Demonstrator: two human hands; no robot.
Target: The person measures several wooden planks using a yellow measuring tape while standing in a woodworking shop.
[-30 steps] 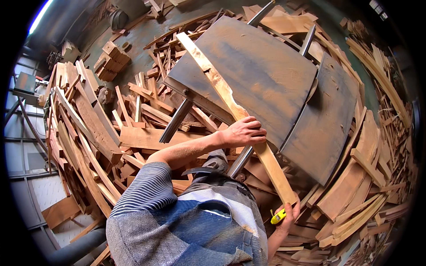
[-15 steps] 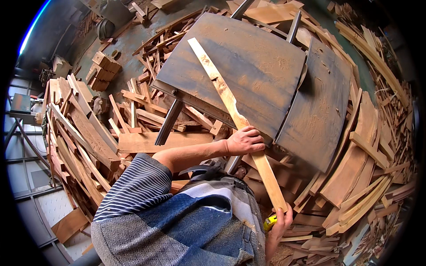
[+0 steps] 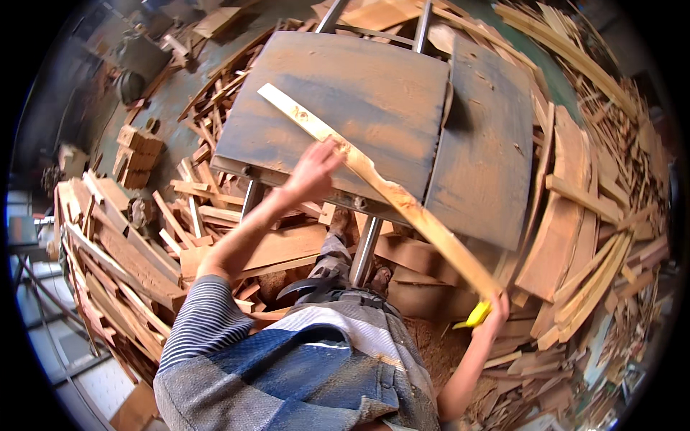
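Head view. Nearest, right hand [image 3: 494, 310] closed round the near end of the plank [image 3: 381, 188], a yellow tool [image 3: 476, 314] pinched in the same grip. Further up the plank, left hand [image 3: 315, 171] rests on it, fingers curled over the edge. Plank lies slantwise across the surface [image 3: 345, 100], far end on the board, near end overhanging. Offcuts [image 3: 136, 251] heaped left of the plank. Judged step: positioning the plank. Next move needs both hands steady, far end kept flat.
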